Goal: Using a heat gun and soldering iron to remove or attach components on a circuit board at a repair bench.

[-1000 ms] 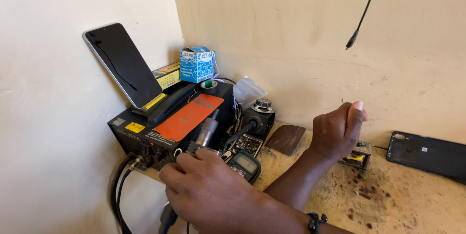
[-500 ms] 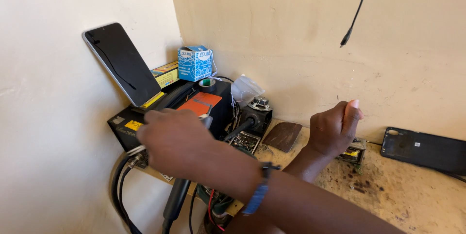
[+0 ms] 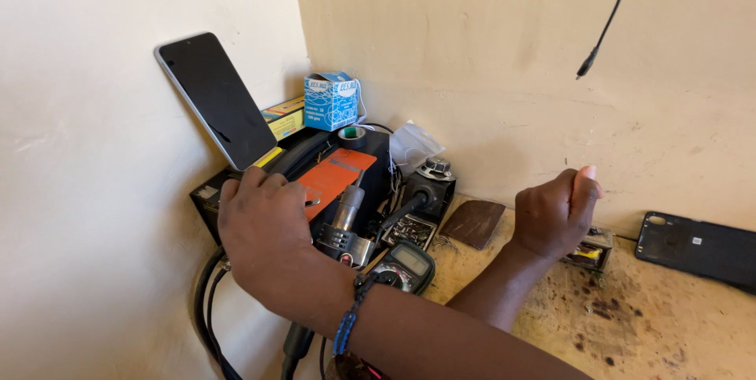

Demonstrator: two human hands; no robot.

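Left hand (image 3: pixel 264 226) is laid over the black station box (image 3: pixel 209 191), fingers curled on its top; grip can't be told. Right hand (image 3: pixel 555 215) is fisted, thumb up, near small module (image 3: pixel 587 252).

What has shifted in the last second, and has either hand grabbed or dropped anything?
The right hand, crossed over to the left side, has moved from the station's front edge by the multimeter up onto the black station, near the orange card. No clear grasp shows. The left hand stays fisted, raised on the right. The leaning phone and blue box are unmoved.
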